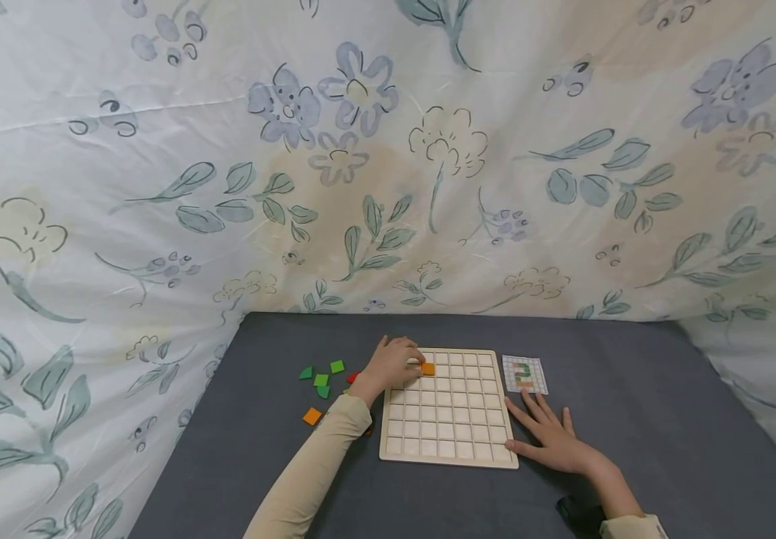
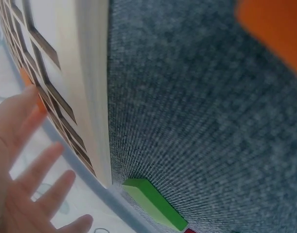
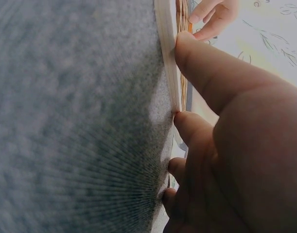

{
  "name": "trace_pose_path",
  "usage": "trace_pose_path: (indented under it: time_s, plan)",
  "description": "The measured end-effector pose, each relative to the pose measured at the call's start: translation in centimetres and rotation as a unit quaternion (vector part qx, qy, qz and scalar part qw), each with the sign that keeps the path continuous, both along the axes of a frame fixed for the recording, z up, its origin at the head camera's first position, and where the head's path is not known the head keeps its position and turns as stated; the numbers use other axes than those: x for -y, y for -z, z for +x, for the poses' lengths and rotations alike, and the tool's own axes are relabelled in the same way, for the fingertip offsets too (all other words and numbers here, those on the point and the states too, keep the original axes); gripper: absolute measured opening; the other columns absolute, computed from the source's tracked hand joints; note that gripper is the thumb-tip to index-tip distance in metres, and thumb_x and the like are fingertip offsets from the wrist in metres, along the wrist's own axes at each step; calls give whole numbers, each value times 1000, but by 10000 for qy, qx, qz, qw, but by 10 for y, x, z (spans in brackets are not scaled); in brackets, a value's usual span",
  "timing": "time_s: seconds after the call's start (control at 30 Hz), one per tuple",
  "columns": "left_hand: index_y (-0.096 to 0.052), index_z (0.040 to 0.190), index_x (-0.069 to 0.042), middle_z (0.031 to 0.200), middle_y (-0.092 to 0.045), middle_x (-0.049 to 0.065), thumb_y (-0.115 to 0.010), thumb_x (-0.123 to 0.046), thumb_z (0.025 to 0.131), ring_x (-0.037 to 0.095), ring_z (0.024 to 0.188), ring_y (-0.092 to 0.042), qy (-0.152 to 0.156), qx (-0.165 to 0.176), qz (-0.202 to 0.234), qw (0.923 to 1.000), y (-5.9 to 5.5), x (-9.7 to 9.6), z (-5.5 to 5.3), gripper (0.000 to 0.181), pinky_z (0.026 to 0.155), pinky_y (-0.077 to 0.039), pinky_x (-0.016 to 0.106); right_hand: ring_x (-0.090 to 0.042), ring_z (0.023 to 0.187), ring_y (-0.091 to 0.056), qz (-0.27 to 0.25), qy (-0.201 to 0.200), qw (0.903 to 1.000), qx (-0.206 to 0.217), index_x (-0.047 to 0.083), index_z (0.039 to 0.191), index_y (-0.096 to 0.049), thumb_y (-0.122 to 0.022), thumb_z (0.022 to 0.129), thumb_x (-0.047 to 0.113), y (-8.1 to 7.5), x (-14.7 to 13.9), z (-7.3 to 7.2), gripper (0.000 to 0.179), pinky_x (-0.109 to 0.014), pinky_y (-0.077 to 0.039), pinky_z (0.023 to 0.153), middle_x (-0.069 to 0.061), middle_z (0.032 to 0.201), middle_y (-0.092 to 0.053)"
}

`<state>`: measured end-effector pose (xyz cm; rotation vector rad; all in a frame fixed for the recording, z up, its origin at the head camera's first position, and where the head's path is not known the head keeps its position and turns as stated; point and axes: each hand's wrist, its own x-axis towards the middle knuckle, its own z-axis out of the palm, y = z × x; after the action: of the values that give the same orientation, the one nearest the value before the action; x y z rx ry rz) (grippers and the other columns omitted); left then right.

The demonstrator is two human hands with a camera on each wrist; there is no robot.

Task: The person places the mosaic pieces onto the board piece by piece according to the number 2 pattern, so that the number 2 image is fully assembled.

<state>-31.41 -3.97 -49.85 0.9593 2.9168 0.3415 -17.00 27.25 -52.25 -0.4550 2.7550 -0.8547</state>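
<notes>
My left hand (image 1: 396, 364) reaches over the upper left of a pale wooden grid board (image 1: 449, 462). Its thumb and a finger pinch an orange square tile (image 1: 428, 369) at the grid's second row, while the other fingers extend loosely in the left wrist view. That same orange tile (image 3: 190, 26) shows between the fingertips in the right wrist view. Along the board's right side lies my right hand (image 1: 553, 440), fingers spread, with the thumb and index fingertip touching the wooden edge. A pattern card (image 1: 525, 373) sits just beyond its fingertips.
Left of the board lie several green tiles (image 1: 321, 379), a red tile (image 1: 352, 377) partly behind the left hand, and an orange tile (image 1: 311, 416). A dark object (image 1: 580, 516) is near the right wrist. Floral cloth (image 1: 374, 150) hangs behind the grey table (image 1: 246, 449).
</notes>
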Motion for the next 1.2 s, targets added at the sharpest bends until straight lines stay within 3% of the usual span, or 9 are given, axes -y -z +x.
trace_pose_path:
  time_s: [0.37, 0.77, 1.2]
  plan:
    - [-68, 110, -25, 134, -51, 4, -64, -34, 87, 24, 126, -43, 60, 168, 116, 9998, -4, 2, 1, 25, 109, -20, 58, -51, 136, 1, 21, -9, 10000, -62, 12, 147, -28, -58, 87, 45, 0, 0, 0, 74, -74, 11, 94, -25, 152, -8]
    - [-67, 113, -27, 133, -51, 1, -63, -38, 87, 23, 125, -44, 48, 91, -57, 9999, -2, 5, 1, 29, 109, -21, 56, -51, 136, 0, 19, 27, 10000, -35, 12, 146, -29, -59, 86, 45, 0, 0, 0, 75, -75, 11, 93, -26, 152, -9]
    - [-63, 120, -23, 128, -54, 0, -62, -36, 88, 22, 121, -48, -49, 84, 217, 9997, 0, 20, 0, 35, 109, -25, 53, -51, 136, 1, -86, -21, 9999, -58, 11, 147, -28, -59, 87, 43, 1, 0, 1, 74, -74, 12, 93, -26, 152, -8]
